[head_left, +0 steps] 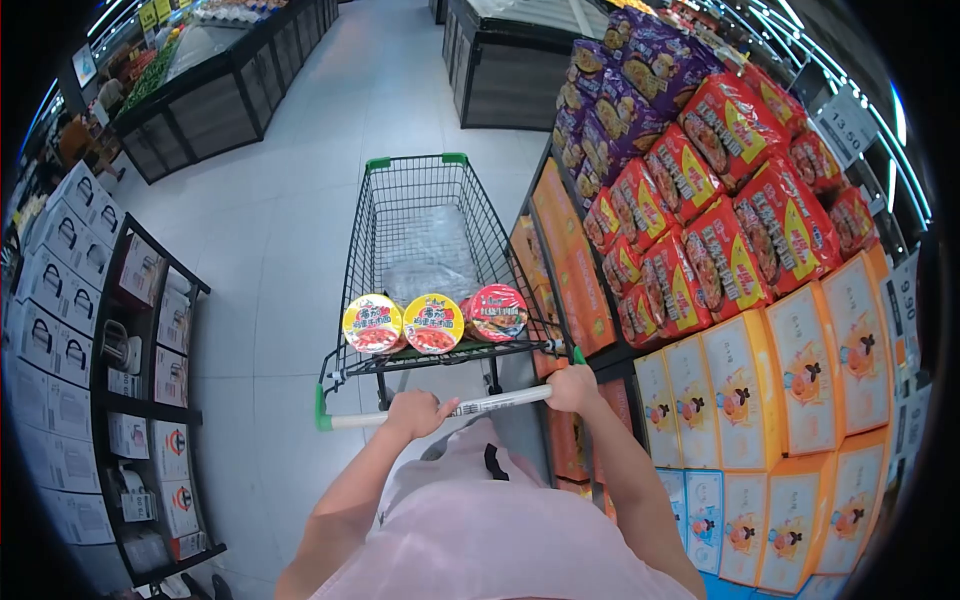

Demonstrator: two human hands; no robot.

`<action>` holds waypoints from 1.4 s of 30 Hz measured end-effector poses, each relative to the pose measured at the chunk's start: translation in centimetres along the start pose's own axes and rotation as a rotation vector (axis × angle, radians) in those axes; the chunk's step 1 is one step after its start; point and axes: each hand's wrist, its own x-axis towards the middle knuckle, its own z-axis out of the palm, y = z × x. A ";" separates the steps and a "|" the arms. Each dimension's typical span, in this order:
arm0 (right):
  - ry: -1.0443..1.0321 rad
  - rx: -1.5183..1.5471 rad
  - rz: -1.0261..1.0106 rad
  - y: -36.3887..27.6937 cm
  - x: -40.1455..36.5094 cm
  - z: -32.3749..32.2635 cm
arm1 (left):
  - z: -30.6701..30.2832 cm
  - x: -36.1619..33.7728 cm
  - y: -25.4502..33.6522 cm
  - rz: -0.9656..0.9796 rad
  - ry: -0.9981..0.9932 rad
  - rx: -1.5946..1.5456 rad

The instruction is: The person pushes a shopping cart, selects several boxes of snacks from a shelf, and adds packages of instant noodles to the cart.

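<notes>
A pale tiled floor (265, 250) is flanked by stocked shelves (155, 400) and dark-sided produce stands (215, 120), lit by bright ceiling strips (800, 40).

The left hand (415, 412) hides part of the print on the handle (510, 402). Contents of the clear plastic (430, 250) are unclear. The far-left person (76, 142) is blurred; near left, the bottom edge cuts off a shoe (221, 588).

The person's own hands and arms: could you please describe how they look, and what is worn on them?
The left hand and the right hand wear no gloves, and I see no watch or bracelet. The left forearm and right forearm have no sleeves. The top is pale pink.
</notes>
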 end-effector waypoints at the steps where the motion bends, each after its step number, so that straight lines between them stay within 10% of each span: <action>1: 0.002 0.009 0.017 -0.3 -0.7 0.3 | 0.2 -0.4 0.1 0.009 -0.032 -0.001; 16: -0.008 0.153 0.109 -5.2 -11.2 4.2 | 4.2 -6.6 0.2 0.032 -0.138 0.128; 24: 0.159 0.306 0.034 -7.9 -14.3 8.9 | 7.6 -7.9 8.6 0.296 -0.020 0.219; 27: 0.526 0.406 -0.127 -8.3 -18.7 8.6 | 9.8 -7.6 10.5 0.258 0.050 0.240; 36: 1.242 0.116 0.236 -1.7 -47.1 -6.4 | 10.7 -11.3 11.1 0.121 0.117 0.374; 42: 1.202 -0.391 0.753 6.0 -60.1 -16.7 | 12.1 -11.9 9.1 0.145 0.141 0.375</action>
